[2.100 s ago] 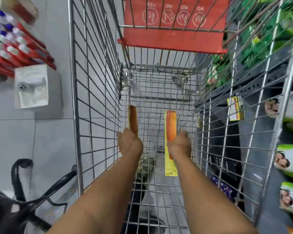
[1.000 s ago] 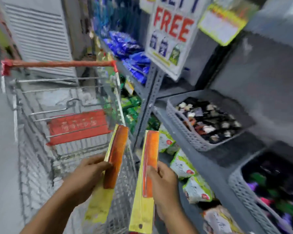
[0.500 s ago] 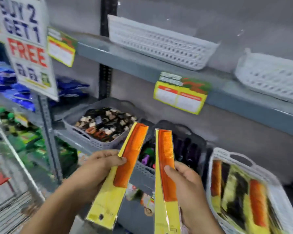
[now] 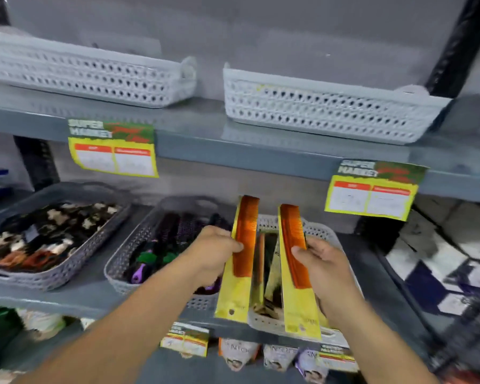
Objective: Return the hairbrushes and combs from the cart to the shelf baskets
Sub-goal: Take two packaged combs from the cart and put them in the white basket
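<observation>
Holding one carded orange comb per grip above white basket (image 4: 320, 231) of combs; left comb (image 4: 244, 239), right comb (image 4: 294, 245).

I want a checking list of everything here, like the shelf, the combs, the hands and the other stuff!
Surface: grey middle shelf carrying three baskets side by side.
Job's things: left comb and right comb, orange, on yellow cards, held upright over the white comb basket, which already holds carded combs. The brush basket beside it holds purple and green brushes.
Clutter: left grey basket of hair clips; two white baskets on the upper shelf, contents hidden.
Hands: left hand grips the left comb; right hand grips the right comb.
Cables: nothing seen.
Surroundings: yellow price tags on shelf edges; packets on the shelf below, blurred.
</observation>
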The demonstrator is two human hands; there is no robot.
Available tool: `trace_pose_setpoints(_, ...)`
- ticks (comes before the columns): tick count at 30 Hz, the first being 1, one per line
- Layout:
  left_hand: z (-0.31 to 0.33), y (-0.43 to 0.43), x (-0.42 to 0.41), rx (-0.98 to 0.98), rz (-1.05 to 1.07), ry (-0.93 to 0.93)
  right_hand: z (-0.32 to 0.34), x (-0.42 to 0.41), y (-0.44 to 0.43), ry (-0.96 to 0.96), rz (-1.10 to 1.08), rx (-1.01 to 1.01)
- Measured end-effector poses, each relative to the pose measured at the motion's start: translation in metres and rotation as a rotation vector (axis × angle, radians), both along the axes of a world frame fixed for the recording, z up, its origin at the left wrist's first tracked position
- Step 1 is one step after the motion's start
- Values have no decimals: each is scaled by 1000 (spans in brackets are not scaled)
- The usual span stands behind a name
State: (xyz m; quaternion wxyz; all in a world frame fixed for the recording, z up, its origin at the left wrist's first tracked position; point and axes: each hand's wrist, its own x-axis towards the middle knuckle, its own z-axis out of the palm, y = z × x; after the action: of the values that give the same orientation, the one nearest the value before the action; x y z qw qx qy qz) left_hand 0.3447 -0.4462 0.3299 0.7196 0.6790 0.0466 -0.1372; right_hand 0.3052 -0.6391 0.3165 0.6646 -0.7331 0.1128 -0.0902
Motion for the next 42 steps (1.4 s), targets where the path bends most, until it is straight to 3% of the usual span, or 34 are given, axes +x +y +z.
trace_pose_setpoints(7, -23, -69, 63, 182, 75, 22, 3, 25, -36, 47, -42, -153)
trace_pose_setpoints(13, -46, -108, 71, 594, 107, 6, -28, 43, -43, 203, -9, -442)
trace_pose_setpoints(16, -55, -121, 64, 687, 112, -5, -35, 45, -48, 280, 25, -664)
trace_pose_setpoints(25, -80, -136, 57, 742, 11, -55, -64, 65, -51, 286, 32, -895)
trace_pose_setpoints(31, -84, -136, 62, 1024, -98, -137, -69, 62, -52, 252, 50, -1244)
trace_pose_setpoints(37, -75, -138, 61, 1223, -206, -179, -66, 66, -74, 130, 9, -1251)
trace_pose_setpoints(39, -71, -142, 57, 1434, -237, -252, -68, 65, -89, 110, 26, -1295)
trace_pose_setpoints(42, -80, -151, 55, 1554, -397, -633, -74, 62, -101, 241, 130, -1211)
